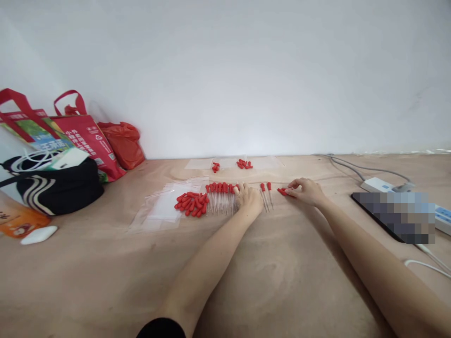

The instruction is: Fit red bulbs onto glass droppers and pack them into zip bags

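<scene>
Several glass droppers with red bulbs [220, 192] lie side by side in a row on the wooden table [268, 272]. My left hand [249, 197] rests over the right end of that row, fingers bent down; what its fingertips hold is hidden. Right of it are two separate droppers [269, 195]. My right hand [306, 191] has thumb and fingers closed at a few red rubber bulbs [282, 191]. A pile of loose red bulbs [192, 203] lies left of the row, beside and partly on clear plastic bags [162, 209].
Bags with red pieces [244, 164] lie near the wall. Shopping bags [88, 141], a black pouch [63, 185] and a white object [38, 235] are at left. A dark-edged device [391, 218], power strip [378, 184] and cables are at right.
</scene>
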